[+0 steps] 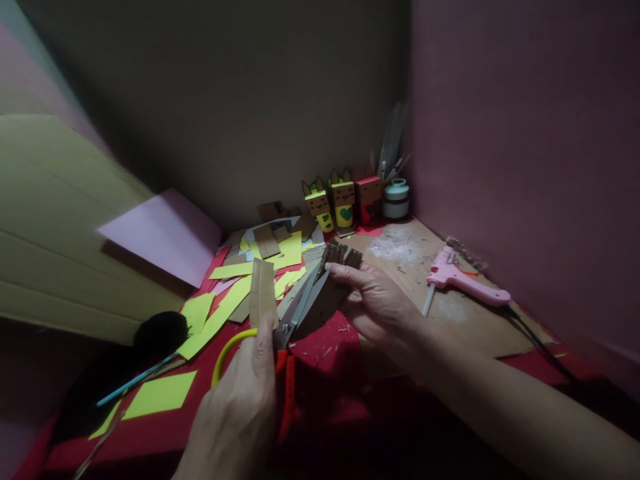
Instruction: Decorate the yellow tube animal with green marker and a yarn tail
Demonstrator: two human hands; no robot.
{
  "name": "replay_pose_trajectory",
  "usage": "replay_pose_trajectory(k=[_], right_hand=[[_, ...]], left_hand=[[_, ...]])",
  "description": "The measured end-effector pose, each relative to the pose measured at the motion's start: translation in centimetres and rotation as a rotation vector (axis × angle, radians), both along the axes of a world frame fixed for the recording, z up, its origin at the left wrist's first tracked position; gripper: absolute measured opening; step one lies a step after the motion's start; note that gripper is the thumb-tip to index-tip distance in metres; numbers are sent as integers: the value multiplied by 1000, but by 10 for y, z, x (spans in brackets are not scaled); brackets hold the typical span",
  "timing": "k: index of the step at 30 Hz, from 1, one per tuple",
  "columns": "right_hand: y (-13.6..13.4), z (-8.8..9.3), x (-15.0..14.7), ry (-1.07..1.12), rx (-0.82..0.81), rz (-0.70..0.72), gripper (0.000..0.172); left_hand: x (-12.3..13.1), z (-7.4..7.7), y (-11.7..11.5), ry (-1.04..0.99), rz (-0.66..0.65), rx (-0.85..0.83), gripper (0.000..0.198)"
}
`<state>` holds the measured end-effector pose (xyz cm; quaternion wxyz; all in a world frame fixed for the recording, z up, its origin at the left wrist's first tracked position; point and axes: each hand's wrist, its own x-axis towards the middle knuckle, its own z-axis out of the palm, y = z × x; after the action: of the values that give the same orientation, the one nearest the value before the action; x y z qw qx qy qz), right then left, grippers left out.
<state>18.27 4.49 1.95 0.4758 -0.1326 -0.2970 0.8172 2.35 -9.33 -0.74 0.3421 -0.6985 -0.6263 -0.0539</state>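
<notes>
My left hand [240, 393] is closed around a pair of scissors [300, 310] with yellow and red handles. Under its thumb a narrow cardboard strip [262, 287] stands upright. The blades slant up and to the right, their tips reaching a torn, dark brown cardboard piece [345, 254]. My right hand [377, 303] pinches that piece between thumb and fingers, close beside the tips. Whether the blades touch it or lie around its edge, I cannot tell. Yellow paper [220, 317] and cardboard scraps lie behind my left hand.
A pink glue gun [465, 281] rests on a cardboard sheet [405, 267] at right, its cord running off toward the front. Small box-headed paper figures [344, 203] and a pale blue jar [397, 199] stand at the back. A pale purple sheet [165, 233] leans at left.
</notes>
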Motion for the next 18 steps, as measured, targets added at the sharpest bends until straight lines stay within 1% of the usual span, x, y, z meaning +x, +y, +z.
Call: replay_pose_trajectory(k=[4,9,14,15,18], right_hand=[[-1,1,0,27,-6,19,19],[-5,3,-1,22,-21,12,22],[-5,4,0,48,-2,17,23],[-5,4,0,48,2,16,22],[-5,4,0,38,-5,4,20]], left_hand=[[1,1,2,-3,13,6,64],[6,10,4,63,-22,7,55],[13,18,5,132,57,56,60],[13,19,5,131,54,56,59],[13,21,6,102,-16,18,53]])
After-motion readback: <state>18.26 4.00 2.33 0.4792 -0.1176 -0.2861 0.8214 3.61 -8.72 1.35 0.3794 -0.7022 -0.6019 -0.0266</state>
